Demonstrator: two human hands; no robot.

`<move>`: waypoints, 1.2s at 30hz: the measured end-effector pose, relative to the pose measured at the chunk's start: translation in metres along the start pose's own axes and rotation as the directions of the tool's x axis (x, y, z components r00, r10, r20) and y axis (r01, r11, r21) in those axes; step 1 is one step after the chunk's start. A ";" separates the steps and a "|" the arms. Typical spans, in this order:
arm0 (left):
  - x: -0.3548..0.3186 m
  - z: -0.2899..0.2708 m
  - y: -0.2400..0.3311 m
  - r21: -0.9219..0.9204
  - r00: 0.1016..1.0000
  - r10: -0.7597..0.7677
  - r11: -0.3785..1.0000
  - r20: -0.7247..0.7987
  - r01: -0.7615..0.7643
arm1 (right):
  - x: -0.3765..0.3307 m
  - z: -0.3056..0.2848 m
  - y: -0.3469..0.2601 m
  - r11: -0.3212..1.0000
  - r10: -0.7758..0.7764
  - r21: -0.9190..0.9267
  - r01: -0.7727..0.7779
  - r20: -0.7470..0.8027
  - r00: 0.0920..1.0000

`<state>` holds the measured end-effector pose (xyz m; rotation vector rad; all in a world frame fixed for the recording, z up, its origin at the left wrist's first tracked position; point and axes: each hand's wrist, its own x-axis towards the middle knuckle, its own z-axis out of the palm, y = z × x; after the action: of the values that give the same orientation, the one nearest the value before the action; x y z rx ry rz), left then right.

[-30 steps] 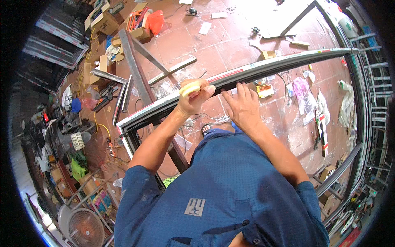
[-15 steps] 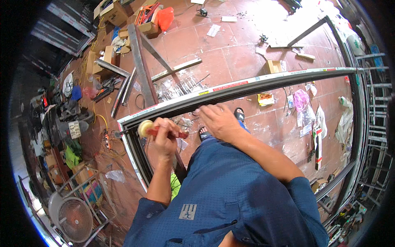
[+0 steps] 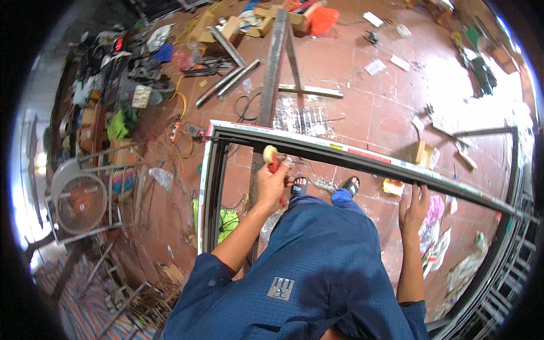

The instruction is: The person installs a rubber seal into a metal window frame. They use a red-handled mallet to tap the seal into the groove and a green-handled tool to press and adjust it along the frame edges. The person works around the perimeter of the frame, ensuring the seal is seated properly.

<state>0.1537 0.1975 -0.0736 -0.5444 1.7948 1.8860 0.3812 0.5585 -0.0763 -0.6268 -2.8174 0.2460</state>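
My left hand (image 3: 271, 182) grips a red-handled tool with a pale round head (image 3: 271, 156), a small mallet by the look of it, held just below the top bar of a large dark metal frame (image 3: 362, 158). The head sits close to the frame's left corner (image 3: 214, 131). My right hand (image 3: 413, 208) rests with fingers spread on the same bar, further right. The frame's left side (image 3: 211, 187) runs down beside my left arm. My sandalled feet (image 3: 326, 186) show on the red tiled floor under the bar.
A steel trestle (image 3: 279, 62) stands beyond the frame, with loose metal bars (image 3: 228, 82) beside it. Tools, cables and cardboard boxes litter the floor at upper left. A floor fan (image 3: 79, 201) stands at left. Metal racks (image 3: 510, 266) line the right edge.
The view has swung so the frame's left corner is near centre. My left hand with the mallet has moved along the bar toward that corner. My right hand has shifted right along the bar.
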 end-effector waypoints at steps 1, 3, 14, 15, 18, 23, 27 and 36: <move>0.003 0.007 -0.008 0.002 0.999 0.034 0.999 -0.026 -0.034 | -0.002 0.005 0.001 1.000 -0.003 -0.009 0.003 -0.018 1.000; 0.010 0.025 -0.020 -0.057 0.991 0.086 0.994 -0.101 -0.092 | -0.001 0.005 0.001 0.999 0.018 0.040 -0.017 -0.021 1.000; 0.007 0.082 -0.026 -0.226 0.967 0.002 0.972 -0.255 -0.062 | -0.001 0.002 0.038 0.960 -0.209 0.184 0.212 -0.033 0.977; 0.014 0.076 -0.036 -0.237 0.972 -0.018 0.971 -0.234 -0.039 | -0.001 0.015 0.040 0.944 -0.227 0.234 0.234 -0.056 0.972; 0.010 0.101 -0.025 -0.190 0.951 -0.022 0.981 -0.309 -0.039 | -0.012 0.033 0.061 0.958 -0.146 0.219 0.185 -0.183 0.972; 0.031 0.073 -0.055 -0.248 0.949 0.058 0.959 -0.309 -0.140 | 0.019 -0.020 0.050 0.938 -0.216 0.271 0.216 -0.030 0.976; 0.048 0.085 -0.053 -0.180 0.904 0.086 0.968 -0.419 -0.176 | 0.002 -0.024 0.050 0.930 -0.118 0.348 0.117 -0.018 0.993; 0.039 0.085 -0.038 -0.201 0.945 -0.023 0.979 -0.327 -0.046 | -0.056 -0.039 0.106 0.712 0.595 0.574 -0.403 -0.188 0.782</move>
<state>0.1474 0.2857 -0.1217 -0.9755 1.8096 2.1024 0.4826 0.6334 -0.0730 -1.1666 -2.0291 0.8480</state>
